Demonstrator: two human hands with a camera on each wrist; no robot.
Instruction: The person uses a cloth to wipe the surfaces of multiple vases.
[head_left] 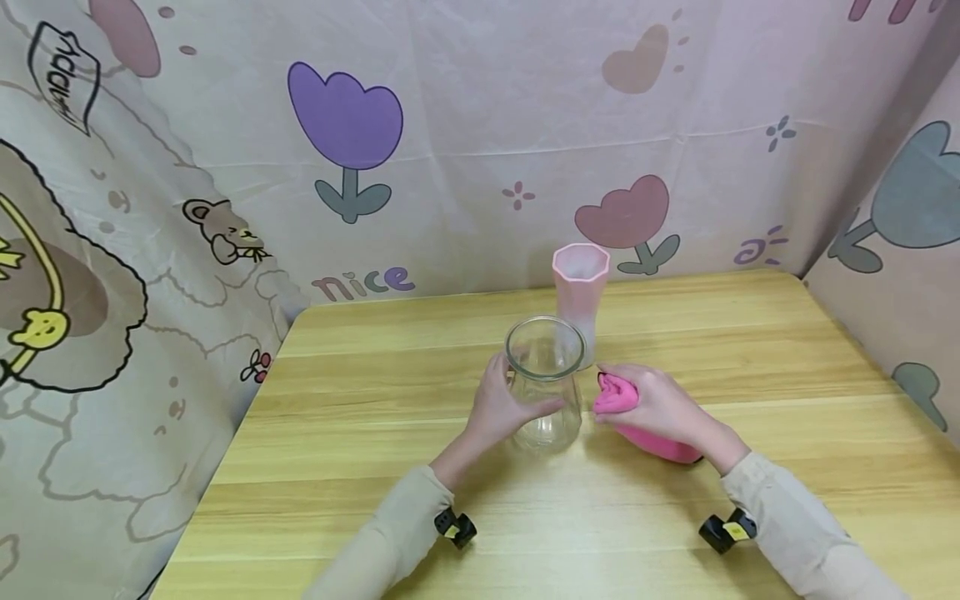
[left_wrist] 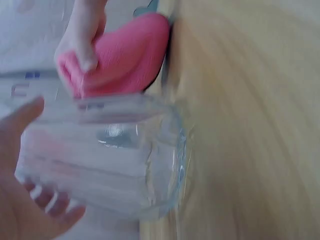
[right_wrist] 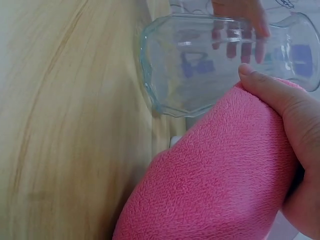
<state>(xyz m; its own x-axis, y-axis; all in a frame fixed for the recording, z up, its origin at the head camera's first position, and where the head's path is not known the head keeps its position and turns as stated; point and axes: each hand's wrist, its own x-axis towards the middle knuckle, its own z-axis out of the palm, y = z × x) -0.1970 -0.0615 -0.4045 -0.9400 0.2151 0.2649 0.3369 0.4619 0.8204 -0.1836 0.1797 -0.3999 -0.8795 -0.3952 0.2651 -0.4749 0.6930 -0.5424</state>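
Observation:
A clear glass vase (head_left: 549,429) with a wide round mouth stands upright near the middle of the table; I cannot tell whether its base touches the wood. My left hand (head_left: 508,407) grips the vase from the left, thumb across the near side and fingers behind the glass, as the right wrist view also shows. To its right, my right hand (head_left: 666,406) holds a bunched pink towel (right_wrist: 215,170). The thumb presses on top of the towel, and its lower part hangs toward the table. The towel is close to the vase, with a small gap in the head view.
A pink faceted vase (head_left: 581,287) stands just behind the glass one. The light wooden table (head_left: 360,375) meets a printed cloth backdrop (head_left: 465,108) at the back, with more cloth on both sides. Small black wrist cameras sit on both sleeves.

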